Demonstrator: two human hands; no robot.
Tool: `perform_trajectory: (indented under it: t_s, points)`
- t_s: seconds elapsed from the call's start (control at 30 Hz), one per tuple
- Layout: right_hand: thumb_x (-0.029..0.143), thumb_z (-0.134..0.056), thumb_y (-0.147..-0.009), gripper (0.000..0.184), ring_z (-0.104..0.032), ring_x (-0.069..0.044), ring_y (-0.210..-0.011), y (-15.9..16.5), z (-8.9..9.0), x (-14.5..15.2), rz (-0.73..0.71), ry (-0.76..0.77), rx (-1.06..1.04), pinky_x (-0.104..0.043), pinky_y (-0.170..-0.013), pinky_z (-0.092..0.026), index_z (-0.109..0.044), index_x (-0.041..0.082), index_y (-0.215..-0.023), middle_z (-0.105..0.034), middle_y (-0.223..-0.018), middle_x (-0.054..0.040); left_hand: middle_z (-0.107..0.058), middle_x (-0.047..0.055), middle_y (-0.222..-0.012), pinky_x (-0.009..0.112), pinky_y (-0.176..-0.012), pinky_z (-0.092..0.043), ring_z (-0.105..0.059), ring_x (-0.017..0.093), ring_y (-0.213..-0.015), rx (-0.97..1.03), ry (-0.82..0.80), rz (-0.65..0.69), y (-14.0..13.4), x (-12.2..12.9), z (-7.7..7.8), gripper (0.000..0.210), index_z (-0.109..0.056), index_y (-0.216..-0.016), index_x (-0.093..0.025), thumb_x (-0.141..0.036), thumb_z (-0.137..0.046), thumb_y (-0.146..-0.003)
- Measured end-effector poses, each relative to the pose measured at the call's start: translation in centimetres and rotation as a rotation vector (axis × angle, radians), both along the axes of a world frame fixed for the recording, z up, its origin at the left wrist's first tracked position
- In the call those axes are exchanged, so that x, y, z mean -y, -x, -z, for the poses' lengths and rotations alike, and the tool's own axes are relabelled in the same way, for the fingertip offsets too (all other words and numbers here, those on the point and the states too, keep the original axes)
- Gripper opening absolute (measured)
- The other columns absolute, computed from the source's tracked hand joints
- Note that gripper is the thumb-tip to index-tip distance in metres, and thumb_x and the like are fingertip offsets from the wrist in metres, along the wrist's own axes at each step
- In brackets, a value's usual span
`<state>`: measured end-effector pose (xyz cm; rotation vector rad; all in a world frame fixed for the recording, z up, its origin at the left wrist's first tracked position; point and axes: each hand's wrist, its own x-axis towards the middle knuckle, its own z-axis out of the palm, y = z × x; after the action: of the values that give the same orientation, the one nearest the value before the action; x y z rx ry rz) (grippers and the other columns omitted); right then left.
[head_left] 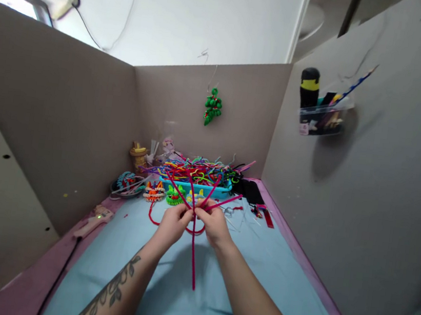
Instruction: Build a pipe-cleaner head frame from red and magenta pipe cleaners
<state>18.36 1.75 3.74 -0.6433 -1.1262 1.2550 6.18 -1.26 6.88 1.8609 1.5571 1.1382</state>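
Note:
Several magenta pipe cleaners (192,253) cross one another above the table, with arms fanning up and out and one long end hanging down. My left hand (176,220) pinches them just left of the crossing. On the other side my right hand (213,223) is closed on them too, its fingertips almost meeting the left ones. A red pipe cleaner (153,218) curves on the cloth behind my hands. Beyond it sit an orange-and-white pipe cleaner figure (154,191), a green one (175,194) and a yellow one (194,195), partly hidden.
A blue basket (164,183) heaped with coloured pipe cleaners stands at the back. Left are a dark bowl (128,191) and a corded pink glue gun (94,221). Scissors (228,211) and a black phone-like slab (251,191) lie right. Grey partitions (345,196) enclose the table.

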Motion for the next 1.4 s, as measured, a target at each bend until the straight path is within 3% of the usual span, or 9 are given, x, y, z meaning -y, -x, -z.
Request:
perform_trajectory:
  t_s: [0.23, 0.43, 0.63, 0.77, 1.07, 1.33, 1.4]
  points:
    - [0.02, -0.064, -0.067, 0.011, -0.051, -0.011, -0.06, -0.1, -0.4, 0.2, 0.009, -0.057, 0.032, -0.024, -0.06, -0.041, -0.055, 0.019, -0.071, -0.054, -0.064, 0.0046, -0.051, -0.001, -0.055, 0.023, -0.052, -0.029, -0.044, 0.013, -0.054, -0.021, -0.008, 0.013, 0.2, -0.1, 0.1, 0.026, -0.054, -0.059, -0.017, -0.035, -0.046, -0.077]
    - [0.018, -0.068, -0.064, 0.02, -0.052, -0.012, -0.064, -0.5, -0.4, 0.2, -0.114, -0.046, -0.019, -0.025, -0.064, -0.042, -0.051, 0.02, -0.073, -0.054, -0.069, 0.0048, -0.052, -0.002, -0.053, 0.023, -0.052, -0.029, -0.045, 0.013, -0.054, -0.089, -0.043, 0.069, 0.4, 0.1, -0.4, 0.025, -0.055, -0.058, -0.017, -0.031, -0.048, -0.077]
    - [0.017, -0.068, -0.067, 0.023, -0.05, -0.01, -0.064, -0.4, 0.1, -0.3, -0.164, -0.057, -0.141, -0.024, -0.064, -0.04, -0.045, 0.02, -0.07, -0.053, -0.069, 0.005, -0.046, -0.004, -0.052, 0.021, -0.048, -0.03, -0.042, 0.011, -0.05, 0.119, -0.001, 0.06, -0.1, -0.3, 0.3, 0.026, -0.05, -0.058, -0.018, -0.036, -0.049, -0.076]
    - [0.02, -0.07, -0.066, 0.028, -0.049, -0.01, -0.061, -0.1, 0.1, -0.2, -0.115, -0.049, -0.158, -0.023, -0.061, -0.039, -0.042, 0.021, -0.069, -0.051, -0.068, 0.0057, -0.047, -0.005, -0.05, 0.02, -0.045, -0.031, -0.04, 0.009, -0.045, 0.272, 0.087, 0.059, -0.5, -0.3, 0.4, 0.021, -0.053, -0.062, -0.016, -0.034, -0.053, -0.072]
    - [0.024, -0.07, -0.067, 0.029, -0.05, -0.01, -0.061, 0.1, 0.0, -0.1, -0.104, -0.059, -0.159, -0.024, -0.062, -0.041, -0.042, 0.022, -0.071, -0.052, -0.068, 0.0056, -0.048, -0.005, -0.049, 0.019, -0.042, -0.027, -0.036, 0.006, -0.042, 0.432, 0.141, 0.07, -0.8, -0.3, 0.3, 0.022, -0.058, -0.063, -0.014, -0.035, -0.058, -0.069]
    - [0.025, -0.069, -0.07, 0.026, -0.053, -0.011, -0.063, -1.1, 0.0, -0.4, -0.202, -0.106, -0.061, -0.025, -0.065, -0.042, -0.044, 0.022, -0.077, -0.057, -0.07, 0.005, -0.044, -0.006, -0.045, 0.021, -0.043, -0.024, -0.032, 0.005, -0.041, 0.715, 0.447, 0.175, -0.1, -0.1, 0.0, 0.028, -0.058, -0.061, -0.014, -0.038, -0.071, -0.056]
    - [0.023, -0.067, -0.071, 0.023, -0.053, -0.011, -0.065, -1.3, 0.0, -0.4, -0.223, -0.124, -0.045, -0.025, -0.067, -0.043, -0.045, 0.023, -0.079, -0.057, -0.07, 0.0046, -0.044, -0.006, -0.046, 0.021, -0.043, -0.024, -0.032, 0.005, -0.041, 0.746, 0.458, 0.204, -0.1, -0.2, 0.1, 0.028, -0.058, -0.062, -0.014, -0.037, -0.072, -0.057]
